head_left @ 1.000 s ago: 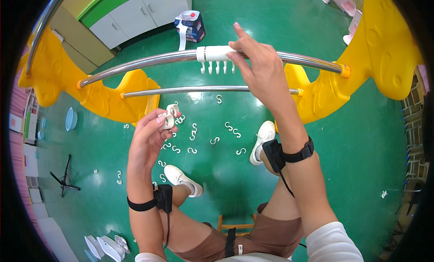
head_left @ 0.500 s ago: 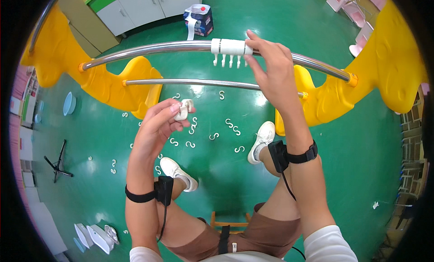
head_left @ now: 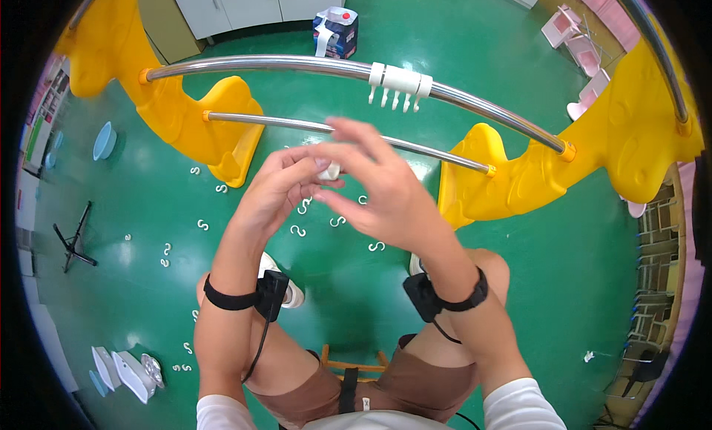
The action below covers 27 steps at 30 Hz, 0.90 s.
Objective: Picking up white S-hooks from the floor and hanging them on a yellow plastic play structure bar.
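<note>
My left hand (head_left: 283,179) is closed on a small white plastic hook (head_left: 331,172), mostly hidden by the fingers; whether it holds more than one cannot be made out. My right hand (head_left: 382,182) is just to its right, fingers apart and curved toward the held hook, with nothing visible in them. Ahead of both hands, a row of white plastic hooks (head_left: 400,80) sits side by side around the upper metal bar (head_left: 297,62), their hook ends hanging down. A thinner metal bar (head_left: 282,121) runs lower down, partly behind my right fingers.
Yellow moulded side frames (head_left: 512,189) carry the bars. White S-shaped hooks (head_left: 298,230) lie scattered on the green floor (head_left: 564,296). A dark package (head_left: 336,33) stands beyond the bar, a blue basin (head_left: 104,141) at left, a black tripod base (head_left: 74,245) nearby, white trays (head_left: 135,375) lower left.
My right hand has left the hook row on the bar and come back beside my left hand. The hook row remains on the bar. The whole view has shifted slightly.
</note>
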Available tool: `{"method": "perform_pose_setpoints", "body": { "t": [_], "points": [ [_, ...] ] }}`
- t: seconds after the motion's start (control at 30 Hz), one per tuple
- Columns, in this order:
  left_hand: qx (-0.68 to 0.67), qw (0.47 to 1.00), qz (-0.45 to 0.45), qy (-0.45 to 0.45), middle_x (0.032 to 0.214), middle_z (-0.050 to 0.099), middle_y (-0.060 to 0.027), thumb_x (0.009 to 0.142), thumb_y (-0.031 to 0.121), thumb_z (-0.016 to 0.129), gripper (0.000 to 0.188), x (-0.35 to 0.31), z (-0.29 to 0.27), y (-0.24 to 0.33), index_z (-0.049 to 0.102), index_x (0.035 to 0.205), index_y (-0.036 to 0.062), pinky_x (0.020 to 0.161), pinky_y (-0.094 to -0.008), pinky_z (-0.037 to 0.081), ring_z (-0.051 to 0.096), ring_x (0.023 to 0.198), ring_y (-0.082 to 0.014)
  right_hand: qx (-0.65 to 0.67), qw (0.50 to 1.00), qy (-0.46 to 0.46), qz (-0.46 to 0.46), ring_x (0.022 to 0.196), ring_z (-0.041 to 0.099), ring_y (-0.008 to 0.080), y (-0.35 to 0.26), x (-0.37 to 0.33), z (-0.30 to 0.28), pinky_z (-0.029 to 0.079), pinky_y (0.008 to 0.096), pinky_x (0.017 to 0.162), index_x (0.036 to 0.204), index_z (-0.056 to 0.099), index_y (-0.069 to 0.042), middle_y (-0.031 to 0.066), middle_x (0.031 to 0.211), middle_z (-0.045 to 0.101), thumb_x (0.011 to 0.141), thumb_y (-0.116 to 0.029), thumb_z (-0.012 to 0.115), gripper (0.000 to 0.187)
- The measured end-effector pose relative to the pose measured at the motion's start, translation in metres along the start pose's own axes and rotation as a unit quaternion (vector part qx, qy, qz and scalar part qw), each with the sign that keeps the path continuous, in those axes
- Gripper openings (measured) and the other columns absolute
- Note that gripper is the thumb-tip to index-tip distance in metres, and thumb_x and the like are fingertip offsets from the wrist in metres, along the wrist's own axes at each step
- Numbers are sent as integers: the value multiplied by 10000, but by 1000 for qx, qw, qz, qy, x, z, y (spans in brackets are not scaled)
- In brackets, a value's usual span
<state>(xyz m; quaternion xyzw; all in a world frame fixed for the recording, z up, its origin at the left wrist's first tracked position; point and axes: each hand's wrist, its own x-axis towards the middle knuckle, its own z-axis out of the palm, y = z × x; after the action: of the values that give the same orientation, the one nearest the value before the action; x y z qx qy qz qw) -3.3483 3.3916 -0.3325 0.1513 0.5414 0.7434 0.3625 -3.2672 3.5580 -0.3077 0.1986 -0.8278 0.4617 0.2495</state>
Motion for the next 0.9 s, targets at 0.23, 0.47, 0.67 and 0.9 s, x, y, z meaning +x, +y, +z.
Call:
{"method": "perform_pose_setpoints", "body": {
  "t": [0.23,0.47,0.67,0.9],
  "points": [
    [-32,999,32,15,1030,685,-124,909,237,627,325,2,-2,2,620,1110,-19,785,-254,539,675,932,-158,25,996,68,50,955,650,243,16,-1,13,539,352,777,1137,592,-20,139,1081,638,827,20,653,319],
    [-14,994,87,61,1020,674,-121,902,156,638,176,12,-4,7,612,1015,24,682,-175,514,666,840,-114,117,937,324,63,823,639,173,41,23,-26,497,280,766,1059,604,2,126,911,665,884,-65,653,194],
    [-55,995,82,-5,949,669,-96,916,130,623,114,16,-12,12,588,1003,64,591,-169,468,633,726,-87,-139,931,313,128,765,623,231,61,21,-58,466,352,772,1011,596,-8,124,825,647,903,-170,646,201],
    [-13,991,130,-2,1025,682,-157,941,107,587,173,34,-9,12,524,1095,59,593,-185,482,659,753,-109,-243,930,269,66,808,623,259,75,21,-69,366,408,898,988,588,-61,90,809,652,909,-221,635,185]
  ]
}}
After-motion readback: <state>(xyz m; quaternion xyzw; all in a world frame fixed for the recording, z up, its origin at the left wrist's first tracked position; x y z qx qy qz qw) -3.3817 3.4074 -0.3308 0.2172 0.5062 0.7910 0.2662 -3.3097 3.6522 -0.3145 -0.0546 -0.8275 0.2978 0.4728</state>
